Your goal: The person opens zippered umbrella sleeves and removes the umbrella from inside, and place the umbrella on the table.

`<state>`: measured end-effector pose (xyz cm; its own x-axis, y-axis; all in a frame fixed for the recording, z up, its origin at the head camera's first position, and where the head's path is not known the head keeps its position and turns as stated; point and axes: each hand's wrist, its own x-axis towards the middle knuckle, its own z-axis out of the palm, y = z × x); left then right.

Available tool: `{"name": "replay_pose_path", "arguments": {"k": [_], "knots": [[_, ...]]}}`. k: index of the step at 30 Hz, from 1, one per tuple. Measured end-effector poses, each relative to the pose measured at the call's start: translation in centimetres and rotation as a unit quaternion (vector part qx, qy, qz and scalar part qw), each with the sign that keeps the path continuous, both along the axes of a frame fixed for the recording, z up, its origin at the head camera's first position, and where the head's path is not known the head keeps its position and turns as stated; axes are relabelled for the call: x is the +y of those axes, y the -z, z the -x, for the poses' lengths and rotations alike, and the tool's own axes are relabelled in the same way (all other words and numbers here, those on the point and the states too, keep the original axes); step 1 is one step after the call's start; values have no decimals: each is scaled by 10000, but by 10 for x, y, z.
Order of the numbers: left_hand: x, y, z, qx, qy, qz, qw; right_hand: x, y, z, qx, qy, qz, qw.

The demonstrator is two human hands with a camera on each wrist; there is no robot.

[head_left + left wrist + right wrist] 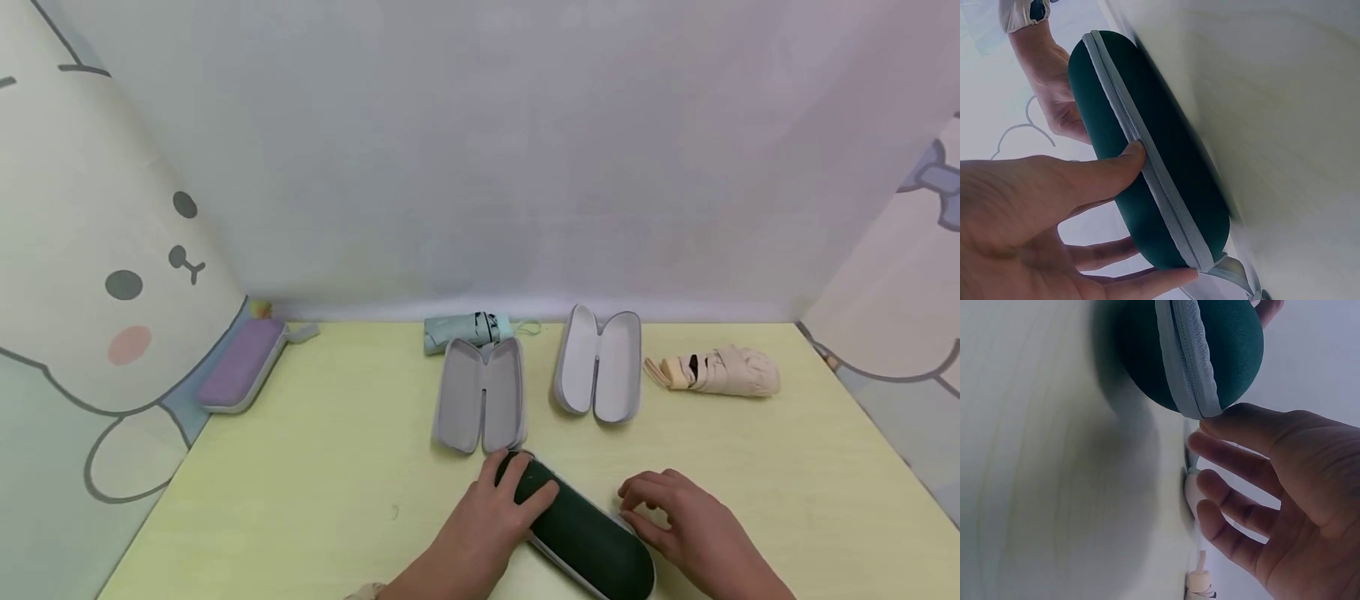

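Note:
A dark green zippered hard case (pixel 588 537) lies aslant near the front of the table. My left hand (pixel 487 521) grips its far left end, thumb on the near side and fingers over the top. In the left wrist view the thumb presses the grey zipper (pixel 1147 162), which looks closed on that side. At the right side of the case is my right hand (pixel 686 525), its thumb and index finger pinching at the zipper edge; the pull between them is hidden. The right hand's other fingers (pixel 1235 506) curl loosely beneath.
Beyond the green case stand two open grey cases, a left one (pixel 459 400) and a right one (pixel 618 367). A light blue folded umbrella (pixel 453 333) lies behind the left one. Right of them is a beige folded umbrella (pixel 735 372); a purple case (pixel 243 362) sits at the left edge.

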<state>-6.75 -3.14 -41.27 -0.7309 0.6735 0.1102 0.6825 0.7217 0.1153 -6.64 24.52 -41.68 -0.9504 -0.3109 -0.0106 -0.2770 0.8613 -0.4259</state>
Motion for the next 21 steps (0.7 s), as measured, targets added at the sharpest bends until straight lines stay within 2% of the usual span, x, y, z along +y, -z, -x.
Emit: {"name": "replay_pose_path", "arguments": {"k": [11,21], "knots": [[-1,1,1,9,-35,-158,9999,-10,-1,10,657,-378,58,9971],[0,2,2,-39,1,-129,9999,-21,-3,25,575,-592,-48,9966]]}}
